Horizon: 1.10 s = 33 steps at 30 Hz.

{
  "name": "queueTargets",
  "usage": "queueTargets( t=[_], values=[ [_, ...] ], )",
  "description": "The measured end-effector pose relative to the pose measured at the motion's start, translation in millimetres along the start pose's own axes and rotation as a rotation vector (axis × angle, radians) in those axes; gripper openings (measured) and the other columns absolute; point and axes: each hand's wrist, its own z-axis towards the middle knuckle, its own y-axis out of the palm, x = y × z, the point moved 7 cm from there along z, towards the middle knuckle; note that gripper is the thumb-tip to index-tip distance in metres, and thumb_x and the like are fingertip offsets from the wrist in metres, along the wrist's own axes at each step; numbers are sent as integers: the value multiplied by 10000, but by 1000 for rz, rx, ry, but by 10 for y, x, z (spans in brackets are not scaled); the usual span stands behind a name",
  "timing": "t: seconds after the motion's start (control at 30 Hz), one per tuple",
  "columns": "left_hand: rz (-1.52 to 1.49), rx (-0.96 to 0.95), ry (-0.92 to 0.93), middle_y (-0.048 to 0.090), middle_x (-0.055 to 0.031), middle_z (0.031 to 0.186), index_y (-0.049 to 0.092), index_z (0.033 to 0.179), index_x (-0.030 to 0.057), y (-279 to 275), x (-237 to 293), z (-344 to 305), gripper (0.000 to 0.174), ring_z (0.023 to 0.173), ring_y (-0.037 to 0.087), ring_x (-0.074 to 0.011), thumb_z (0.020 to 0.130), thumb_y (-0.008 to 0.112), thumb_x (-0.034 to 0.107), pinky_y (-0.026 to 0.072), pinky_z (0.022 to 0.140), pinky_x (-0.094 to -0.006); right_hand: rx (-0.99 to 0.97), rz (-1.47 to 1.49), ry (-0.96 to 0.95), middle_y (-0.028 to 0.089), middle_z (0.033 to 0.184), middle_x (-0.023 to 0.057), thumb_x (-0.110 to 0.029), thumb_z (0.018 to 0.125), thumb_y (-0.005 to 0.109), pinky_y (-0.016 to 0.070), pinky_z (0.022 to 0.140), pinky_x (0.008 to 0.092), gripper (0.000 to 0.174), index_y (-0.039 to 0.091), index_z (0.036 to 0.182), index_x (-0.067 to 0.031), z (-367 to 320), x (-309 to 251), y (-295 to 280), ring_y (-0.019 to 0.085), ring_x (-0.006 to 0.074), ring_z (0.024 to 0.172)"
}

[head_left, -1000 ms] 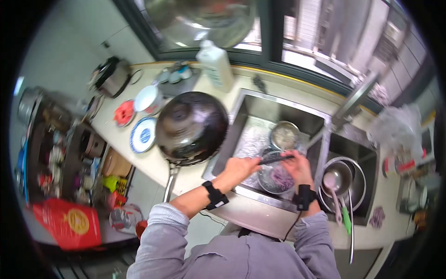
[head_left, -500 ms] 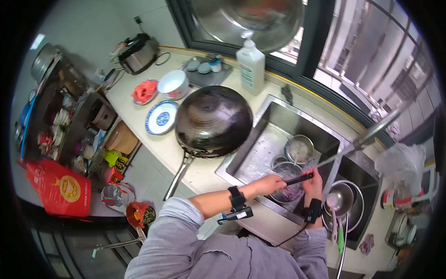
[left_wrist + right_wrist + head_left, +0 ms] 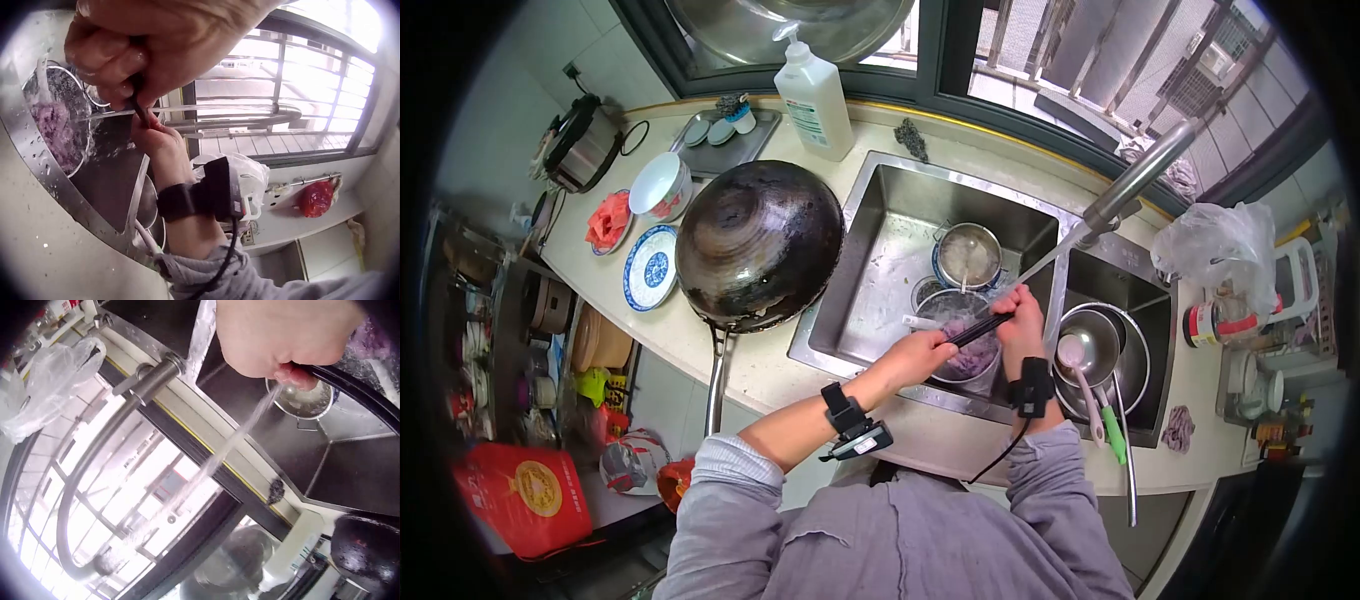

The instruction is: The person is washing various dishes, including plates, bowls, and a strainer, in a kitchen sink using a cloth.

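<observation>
Dark chopsticks (image 3: 980, 329) slant between the two hands above the left sink basin. My left hand (image 3: 913, 358) grips their left end, fingers curled round them. At the other end, my right hand (image 3: 1024, 322) pinches them, with water from the faucet (image 3: 1135, 180) running onto it; the stream (image 3: 215, 459) shows clearly in the right wrist view. Below the hands sits a bowl with purple cloth-like contents (image 3: 972, 355) in water. Behind it stands a small metal pot (image 3: 968, 252) holding cloudy liquid.
An overturned wok (image 3: 760, 245) lies left of the sink, with a blue-rimmed plate (image 3: 638, 277) beyond. Metal bowls and a ladle (image 3: 1090, 345) fill the right basin. A white pump bottle (image 3: 815, 105) stands behind; a plastic bag (image 3: 1225, 245) lies at right.
The view has shifted, moving the sink within the picture. Both hands still hold the chopsticks, which slant up to the right over the bowl.
</observation>
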Motion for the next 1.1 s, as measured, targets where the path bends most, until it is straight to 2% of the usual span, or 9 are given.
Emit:
queueTargets(
  t=[0.17,0.23,0.3,0.53,0.67,0.77,0.87,0.93,1.1],
  values=[
    [324,118,24,569,-161,761,553,850,49,-102,67,15,264,740,551,-332,804,479,298,410,632,-417,-13,-357,6,409,573,29,-32,778,476,391,522,299,82,438,706,-45,16,138,-63,396,162,484],
    [398,119,90,575,-169,822,539,910,56,-158,208,-103,284,796,548,-339,809,472,313,421,672,-420,-115,-334,-59,347,507,-5,-54,806,446,361,468,256,181,410,632,-91,206,-62,-147,356,123,422],
    [406,110,61,582,-161,830,533,937,69,-204,205,-162,274,805,550,-339,816,464,305,422,674,-423,-106,1,239,267,502,-42,-154,878,413,276,403,231,171,436,723,-87,328,9,-231,277,79,405],
    [552,149,-3,585,-134,742,525,881,88,-622,131,-594,268,741,566,-323,810,483,343,427,625,-427,116,-205,148,320,508,-15,-111,861,409,302,410,236,92,427,790,-55,255,242,-244,308,100,410],
    [565,380,-41,586,-128,739,540,908,88,-1151,-14,-1043,251,722,569,-310,806,512,316,434,610,-390,117,-766,213,424,581,27,-132,767,505,381,446,288,88,507,741,-49,307,372,-447,396,137,467],
    [404,683,59,593,-149,804,527,980,55,-1826,-108,-1531,288,749,573,-319,784,556,264,450,635,-377,-169,-1798,171,541,737,59,-174,728,553,423,513,274,294,543,950,19,29,425,-109,511,134,623],
    [38,992,-29,595,-50,762,535,967,-8,-2564,-503,-2095,246,706,556,-135,806,539,179,439,605,-276,-456,-1800,0,583,825,149,-118,620,637,464,625,339,406,487,977,4,94,639,-251,571,209,739],
    [-79,1234,-98,410,47,553,546,927,28,-2979,-923,-2491,206,460,373,-47,821,513,202,300,402,-189,-498,-2158,192,583,893,168,-145,577,679,470,647,346,477,483,990,-12,178,758,-488,577,268,806],
    [-369,1354,-266,376,34,512,479,824,86,-3333,-1530,-2758,190,305,277,-51,829,485,276,194,270,-210,-558,-2382,456,603,846,147,-193,609,650,476,611,338,395,534,938,-7,2,812,-362,598,260,740]
  ],
)
